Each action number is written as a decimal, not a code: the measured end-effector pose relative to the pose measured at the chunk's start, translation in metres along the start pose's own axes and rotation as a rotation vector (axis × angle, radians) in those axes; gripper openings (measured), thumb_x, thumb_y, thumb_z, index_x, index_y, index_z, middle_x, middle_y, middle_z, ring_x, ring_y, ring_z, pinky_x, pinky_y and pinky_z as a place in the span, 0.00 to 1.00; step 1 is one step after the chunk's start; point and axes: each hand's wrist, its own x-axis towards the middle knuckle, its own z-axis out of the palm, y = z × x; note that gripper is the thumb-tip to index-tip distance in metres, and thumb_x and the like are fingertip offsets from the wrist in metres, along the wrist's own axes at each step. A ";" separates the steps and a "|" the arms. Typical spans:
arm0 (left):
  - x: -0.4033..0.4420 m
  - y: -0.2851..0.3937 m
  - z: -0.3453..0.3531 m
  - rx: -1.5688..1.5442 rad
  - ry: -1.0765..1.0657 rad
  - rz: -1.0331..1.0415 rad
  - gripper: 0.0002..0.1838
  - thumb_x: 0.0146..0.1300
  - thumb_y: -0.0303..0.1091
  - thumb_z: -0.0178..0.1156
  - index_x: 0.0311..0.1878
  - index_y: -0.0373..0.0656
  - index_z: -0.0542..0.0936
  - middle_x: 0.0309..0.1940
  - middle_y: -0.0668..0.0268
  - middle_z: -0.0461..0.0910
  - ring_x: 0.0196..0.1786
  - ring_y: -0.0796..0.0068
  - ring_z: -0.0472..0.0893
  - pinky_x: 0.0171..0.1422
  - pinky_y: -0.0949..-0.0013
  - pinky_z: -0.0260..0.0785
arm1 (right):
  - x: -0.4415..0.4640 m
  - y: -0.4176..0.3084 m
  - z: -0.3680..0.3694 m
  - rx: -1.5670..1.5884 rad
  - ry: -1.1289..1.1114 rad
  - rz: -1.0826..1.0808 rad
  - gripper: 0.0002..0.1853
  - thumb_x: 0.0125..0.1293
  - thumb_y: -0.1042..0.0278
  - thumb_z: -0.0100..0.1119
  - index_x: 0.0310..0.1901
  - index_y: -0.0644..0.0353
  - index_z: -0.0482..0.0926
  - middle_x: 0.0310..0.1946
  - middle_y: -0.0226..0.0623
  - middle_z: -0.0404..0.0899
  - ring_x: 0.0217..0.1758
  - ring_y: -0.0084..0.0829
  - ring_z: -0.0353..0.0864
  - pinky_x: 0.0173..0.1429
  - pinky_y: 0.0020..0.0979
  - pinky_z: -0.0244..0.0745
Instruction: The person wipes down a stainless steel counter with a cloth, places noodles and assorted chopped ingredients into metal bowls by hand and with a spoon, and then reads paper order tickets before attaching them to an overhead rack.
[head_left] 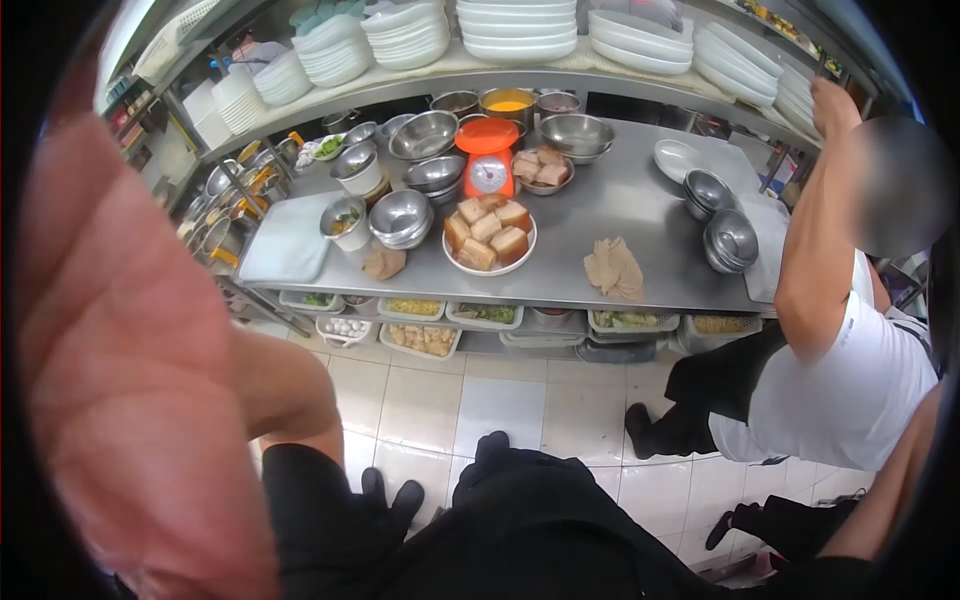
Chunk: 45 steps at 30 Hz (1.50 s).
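Observation:
My left hand is raised very close to the camera and fills the left side of the view, blurred. Its palm side shows, but the fingers run out of the picture, so I cannot tell whether they hold anything. My right hand is out of view; only part of my right forearm shows at the lower right edge. Beyond my hands stands a steel table. On it are a bowl of browned pork belly blocks, an orange dial scale and a crumpled beige cloth.
A co-worker in a white shirt stands at the right, one arm raised to the shelf of stacked white plates. Steel bowls and a white cutting board lie on the table. Baskets of food sit underneath.

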 end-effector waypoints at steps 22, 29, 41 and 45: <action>-0.614 0.099 -0.084 -0.128 -1.921 -0.789 0.12 0.57 0.40 0.52 0.35 0.45 0.82 0.41 0.58 0.80 0.46 0.55 0.78 0.51 0.57 0.71 | -0.004 0.159 0.206 -0.336 -0.484 0.379 0.12 0.56 0.68 0.54 0.39 0.64 0.79 0.39 0.42 0.78 0.43 0.37 0.75 0.53 0.34 0.68; -0.546 -0.008 0.128 -0.040 -1.862 -0.678 0.14 0.54 0.42 0.55 0.32 0.42 0.82 0.39 0.56 0.81 0.43 0.53 0.80 0.49 0.56 0.72 | -0.013 0.140 0.157 -0.273 -0.359 0.306 0.10 0.57 0.69 0.54 0.38 0.64 0.79 0.38 0.42 0.79 0.42 0.36 0.76 0.52 0.34 0.68; -0.271 -0.095 0.239 -0.178 -0.878 -0.583 0.27 0.57 0.43 0.50 0.60 0.42 0.68 0.52 0.46 0.71 0.55 0.48 0.71 0.57 0.47 0.63 | -0.058 -0.004 -0.069 -0.093 -0.205 0.033 0.09 0.58 0.70 0.52 0.36 0.64 0.80 0.36 0.41 0.79 0.41 0.36 0.76 0.51 0.33 0.69; -0.091 -0.060 0.155 -0.223 -0.528 -0.293 0.31 0.57 0.47 0.50 0.62 0.42 0.66 0.57 0.45 0.67 0.60 0.48 0.67 0.60 0.43 0.58 | -0.083 -0.060 -0.127 -0.045 -0.189 -0.011 0.09 0.58 0.71 0.51 0.35 0.64 0.80 0.36 0.41 0.80 0.40 0.35 0.77 0.51 0.33 0.69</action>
